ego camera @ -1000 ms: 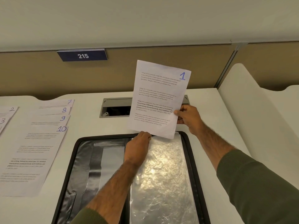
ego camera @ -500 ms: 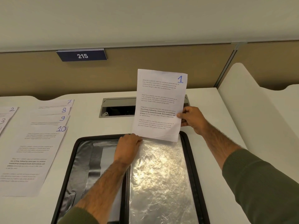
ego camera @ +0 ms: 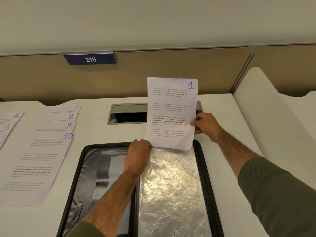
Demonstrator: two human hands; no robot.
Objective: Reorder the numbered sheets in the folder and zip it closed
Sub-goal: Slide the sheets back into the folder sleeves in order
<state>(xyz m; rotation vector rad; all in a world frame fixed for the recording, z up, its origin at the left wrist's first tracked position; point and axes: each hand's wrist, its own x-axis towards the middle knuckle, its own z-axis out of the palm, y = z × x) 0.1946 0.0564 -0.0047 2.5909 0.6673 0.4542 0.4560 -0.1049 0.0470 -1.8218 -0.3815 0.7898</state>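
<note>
- Sheet 1 (ego camera: pixel 171 113) is up in the air, nearly upright over the far end of the open folder (ego camera: pixel 204 170), with its handwritten number at the top right corner.
- The right hand (ego camera: pixel 206 126) pinches the sheet's right edge, thumb on the printed face and fingers tucked behind.
- The left hand (ego camera: pixel 138 156) sits at the far edge of the clear sleeve (ego camera: pixel 171 185), right by the sheet's lower left corner. Its fingers curl out of sight, so I cannot tell whether they grip plastic, paper or nothing.
- The folder lies flat at the near edge of the worktop (ego camera: pixel 95 134), dark lining on its left half and the shiny sleeve on its right.
- Sheets 7 to 10 (ego camera: pixel 42 159) are fanned out towards the left side of the worktop, and sheets 2 and 3 (ego camera: pixel 8 124) peek in at the left edge.
- My read: this is the refilling step, with the first page lined up to go in on top.
- The next move likely needs the sleeve mouth held open and the sheet's bottom edge fed in squarely, then slid towards the near edge without buckling.
- Plenty appears to be left: the other sheets, then the zip.
</note>
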